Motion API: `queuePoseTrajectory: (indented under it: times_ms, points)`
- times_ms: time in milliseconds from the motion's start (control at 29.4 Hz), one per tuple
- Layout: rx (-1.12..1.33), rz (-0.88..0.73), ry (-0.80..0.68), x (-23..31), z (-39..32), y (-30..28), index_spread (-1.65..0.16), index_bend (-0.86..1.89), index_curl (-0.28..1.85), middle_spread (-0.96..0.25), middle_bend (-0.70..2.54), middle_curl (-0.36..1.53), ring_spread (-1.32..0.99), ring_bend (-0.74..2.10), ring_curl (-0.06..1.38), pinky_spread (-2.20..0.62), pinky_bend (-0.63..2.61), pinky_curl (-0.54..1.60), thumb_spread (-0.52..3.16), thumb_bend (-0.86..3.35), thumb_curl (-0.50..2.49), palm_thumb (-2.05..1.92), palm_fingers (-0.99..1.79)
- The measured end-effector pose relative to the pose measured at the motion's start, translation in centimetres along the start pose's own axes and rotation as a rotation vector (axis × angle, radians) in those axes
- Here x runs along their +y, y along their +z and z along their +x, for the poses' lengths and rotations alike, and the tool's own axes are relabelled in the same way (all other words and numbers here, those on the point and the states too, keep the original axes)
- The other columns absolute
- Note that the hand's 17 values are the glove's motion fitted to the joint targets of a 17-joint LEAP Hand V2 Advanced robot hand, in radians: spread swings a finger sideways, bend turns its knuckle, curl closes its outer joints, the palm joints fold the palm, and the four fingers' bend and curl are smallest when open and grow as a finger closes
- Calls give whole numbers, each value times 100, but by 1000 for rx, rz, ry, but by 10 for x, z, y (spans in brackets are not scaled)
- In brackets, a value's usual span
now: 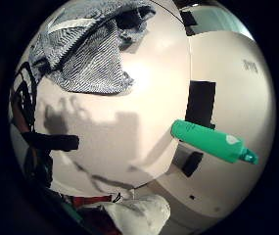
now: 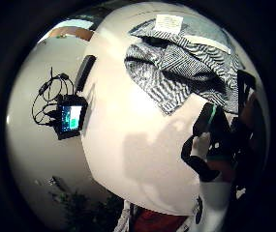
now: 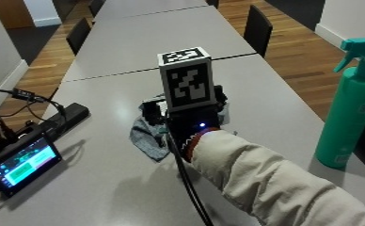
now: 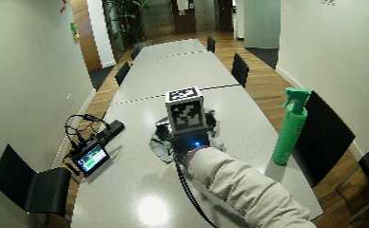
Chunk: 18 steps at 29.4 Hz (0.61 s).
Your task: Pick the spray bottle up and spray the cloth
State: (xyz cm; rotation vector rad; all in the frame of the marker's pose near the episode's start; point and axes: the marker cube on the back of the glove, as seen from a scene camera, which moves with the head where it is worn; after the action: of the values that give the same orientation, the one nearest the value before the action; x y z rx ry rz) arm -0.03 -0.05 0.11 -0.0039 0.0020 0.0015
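Long grey table (image 3: 107,188), wood floor; hand (image 3: 188,129) above cloth (image 3: 146,136), fingers unclear; bottle (image 3: 348,108) apart.

The table (image 3: 276,94) has a smooth, semi-glossy grey top that mirrors the ceiling light. The cloth (image 3: 146,134) is a soft woven fabric, matt, with a fine herringbone rib. At three o'clock from it stands the spray bottle (image 3: 348,113), smooth green plastic. The sleeve (image 3: 264,183) is matt, creased fabric.

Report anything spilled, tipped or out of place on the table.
Nothing stands out. The bottle stands upright near the table's edge, untouched; the cloth lies crumpled under the right hand, and no liquid shows.
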Motion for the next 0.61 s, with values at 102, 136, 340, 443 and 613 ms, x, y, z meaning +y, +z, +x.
queuePoseTrajectory:
  times_ms: [102, 136, 340, 443, 613]
  points:
    - [2, -6, 2, -1, 0, 1, -11, 25, 10, -7, 63, 14, -10, 72, 15, -13, 68, 14, 38, 45, 18, 69, 165]
    - [2, -9, 4, -2, 1, 2, -12, 26, 13, -8, 65, 17, -11, 75, 19, -14, 72, 18, 42, 45, 20, 71, 162]
    - [-5, -28, 17, -3, 3, 6, -16, 31, 24, -10, 77, 28, -13, 87, 33, -18, 84, 31, 61, 44, 26, 76, 148]
    - [-5, -29, 17, -1, 2, 6, -17, 33, 28, -11, 81, 31, -14, 90, 36, -20, 87, 35, 67, 42, 29, 77, 144]
    - [-1, -18, 8, -2, -2, 5, -18, 34, 33, -12, 84, 36, -14, 93, 40, -21, 90, 40, 74, 38, 33, 78, 140]
